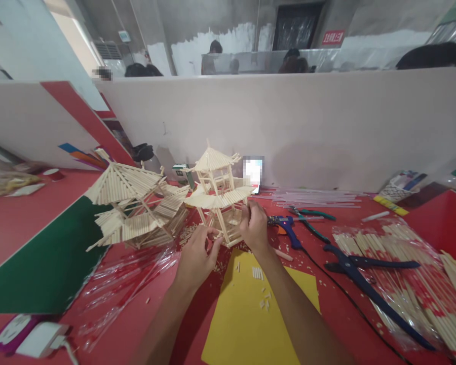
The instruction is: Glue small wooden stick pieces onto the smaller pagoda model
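Note:
A small two-tiered pagoda model [217,187] made of wooden sticks stands on the red table [30,213] in front of me. My left hand [195,253] pinches at its lower left frame, fingers closed on a stick of the base. My right hand [254,225] grips the lower right side of the model, fingers curled around the frame. A larger stick-built model [135,205] sits just to the left, close beside the small one.
A yellow sheet [251,314] with cut stick bits lies under my forearms. A blue glue gun [285,225], green pliers [311,215], large dark shears [365,276] and packs of chopsticks [410,274] lie right. Plastic wrappers [125,284] lie left. A white partition stands behind.

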{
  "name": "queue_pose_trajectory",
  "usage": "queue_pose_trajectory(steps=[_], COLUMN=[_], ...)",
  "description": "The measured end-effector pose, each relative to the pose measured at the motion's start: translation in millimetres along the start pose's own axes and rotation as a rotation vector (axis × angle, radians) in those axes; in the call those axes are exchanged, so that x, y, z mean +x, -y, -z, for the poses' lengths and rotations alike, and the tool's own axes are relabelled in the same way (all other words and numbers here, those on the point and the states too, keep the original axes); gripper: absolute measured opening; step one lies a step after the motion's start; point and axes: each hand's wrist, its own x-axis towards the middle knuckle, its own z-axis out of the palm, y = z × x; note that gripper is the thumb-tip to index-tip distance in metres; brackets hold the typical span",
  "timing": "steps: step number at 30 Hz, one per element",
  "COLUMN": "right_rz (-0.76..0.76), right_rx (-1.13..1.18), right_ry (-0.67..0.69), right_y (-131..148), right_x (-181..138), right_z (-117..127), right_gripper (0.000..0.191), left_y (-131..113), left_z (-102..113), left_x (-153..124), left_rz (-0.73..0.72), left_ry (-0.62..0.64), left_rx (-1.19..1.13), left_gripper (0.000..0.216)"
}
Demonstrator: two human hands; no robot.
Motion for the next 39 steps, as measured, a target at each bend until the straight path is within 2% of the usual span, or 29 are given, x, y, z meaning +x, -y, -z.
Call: queue_pose_trajectory(steps=[14, 20, 23, 27, 30, 32, 36, 39], right_rz=[-0.001, -0.018, -0.039, -0.106, -0.14, -0.154, -0.229, -0.216], right_rx=[-0.002, 0.004, 0.032, 0.178, 0.268, 0.282, 0.297, 0.277], right_ry=[-0.004, 0.001, 0.001, -0.012, -0.096, -0.159, -0.207, -0.189], right_y=[1, -4, -7, -10, -13, -15, -20, -21], right_x=[-1, -1, -2, -3, 0, 2, 6, 7], right_z=[0, -1, 0, 5, 11, 16, 23, 28], right_gripper=[0.022, 0.024, 0.024, 0.027, 0.027, 0.025, 0.022, 0.016], left_y=[1, -2, 0, 9, 15, 17, 19, 20], left_z=[0, 2, 10, 26, 36, 40, 40, 36], left_x=[0, 0, -3, -6, -6, -5, -5, -6], left_rz=[0.032, -0.017, -0.047, -0.157, -0.229, -0.222, -0.12, -0.072], left_ry=[0.007, -0.007, -0.093, -0.304, -0.437, -0.471, -0.387, -0.293], left_rx=[-0.026, -0.006, -0.009, -0.038, -0.09, -0.106, -0.065, -0.032], left_gripper=[0.014, 0.014, 0.015, 0.007, 0.007, 0.006, 0.008, 0.012])
